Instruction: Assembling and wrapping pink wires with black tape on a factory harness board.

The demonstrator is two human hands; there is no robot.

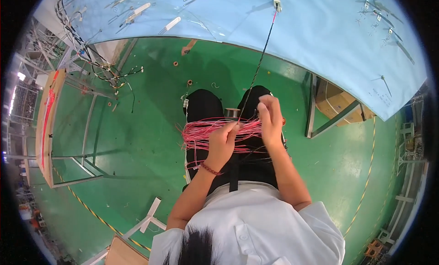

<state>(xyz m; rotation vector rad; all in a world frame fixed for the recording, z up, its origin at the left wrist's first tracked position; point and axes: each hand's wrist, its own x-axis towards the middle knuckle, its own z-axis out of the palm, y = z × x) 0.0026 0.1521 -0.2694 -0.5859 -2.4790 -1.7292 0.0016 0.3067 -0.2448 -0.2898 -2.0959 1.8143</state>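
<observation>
A dark twisted wire (260, 59) with reddish stretches at its ends runs taut from a small white fixture (277, 6) on the blue-covered board down to my lap. My left hand (221, 144) pinches its near end between thumb and fingers. Just right of the wire, my right hand (271, 118) is raised with loosely bent fingers, thumb and forefinger slightly apart, and nothing visible between them. Across my thighs lies a thick bundle of pink and red wires (201, 132), partly covered by both hands. Behind it, between my knees, sits a small metallic spool-like cylinder (232, 112).
The blue-covered board (238, 22) spans the far side, bearing several upright pegs and fixtures. A wire harness (107, 70) hangs off its left end. Under its right side are a metal leg (312, 105) and a cardboard box (336, 102). A wooden-topped stand (48, 128) is at left.
</observation>
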